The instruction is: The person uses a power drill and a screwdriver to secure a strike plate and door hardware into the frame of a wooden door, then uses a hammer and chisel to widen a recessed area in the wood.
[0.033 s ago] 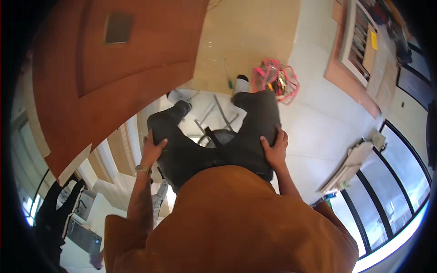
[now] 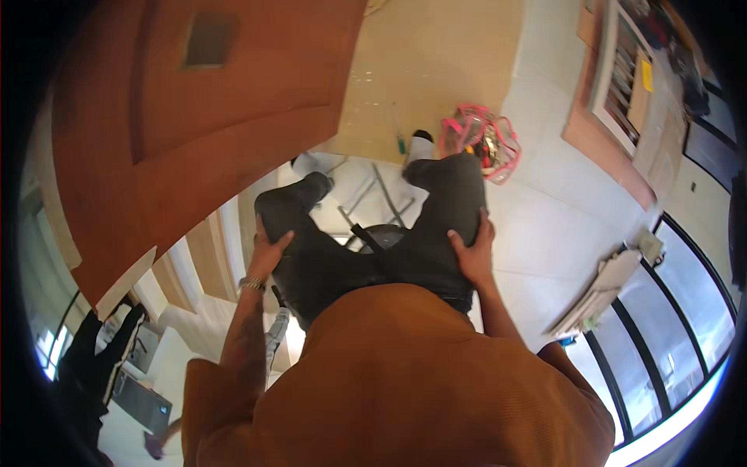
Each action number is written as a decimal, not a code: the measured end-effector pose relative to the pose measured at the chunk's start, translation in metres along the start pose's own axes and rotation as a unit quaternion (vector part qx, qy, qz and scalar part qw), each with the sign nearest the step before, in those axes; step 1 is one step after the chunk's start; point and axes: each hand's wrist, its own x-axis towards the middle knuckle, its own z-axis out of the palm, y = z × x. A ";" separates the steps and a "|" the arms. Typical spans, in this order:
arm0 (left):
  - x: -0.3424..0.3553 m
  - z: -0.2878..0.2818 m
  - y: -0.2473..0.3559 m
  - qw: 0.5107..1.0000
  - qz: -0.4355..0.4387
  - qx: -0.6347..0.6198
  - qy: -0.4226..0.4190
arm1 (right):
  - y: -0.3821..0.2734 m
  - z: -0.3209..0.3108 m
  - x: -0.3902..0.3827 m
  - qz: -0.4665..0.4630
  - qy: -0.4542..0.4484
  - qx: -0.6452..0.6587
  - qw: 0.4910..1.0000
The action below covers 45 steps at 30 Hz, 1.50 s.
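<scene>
I look down at my dark-trousered legs (image 2: 443,202) and orange-brown shirt (image 2: 389,373). My left hand (image 2: 268,249) rests open on my left thigh, thumb apart from the fingers, a metal watch band on the wrist. My right hand (image 2: 475,249) lies open over the outer side of my right thigh, also with thumb apart. Under me is a dark seat (image 2: 383,236) with grey legs below. Beyond my right foot (image 2: 420,148) sit a pink-trimmed clear bag (image 2: 498,156) of tools and a green-handled tool (image 2: 401,144).
A large brown wooden panel (image 2: 233,101) fills the upper left, beside tan floor covering (image 2: 428,54). Framed boards (image 2: 622,93) lie at the upper right, more boards (image 2: 591,292) near glass panes (image 2: 654,342). Another person in dark striped trousers (image 2: 82,358) is at the lower left.
The view has shifted slightly, so my legs, the bag and the boards appear a little to the right. My hands stay on my thighs.
</scene>
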 end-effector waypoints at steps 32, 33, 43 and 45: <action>-0.081 0.466 -0.612 0.251 -0.423 -0.862 0.126 | 0.063 0.260 -0.257 -0.350 0.039 -0.362 0.863; -0.058 0.464 -0.615 0.276 -0.350 -0.885 0.136 | 0.046 0.277 -0.253 -0.387 -0.051 -0.333 0.859; -0.026 0.453 -0.625 0.210 -0.281 -0.906 0.238 | 0.033 0.449 -0.130 -0.451 -0.568 -0.435 0.534; -0.076 0.402 -0.580 0.206 -0.320 -0.875 0.300 | 0.058 0.463 -0.108 -0.501 -0.575 -0.405 0.505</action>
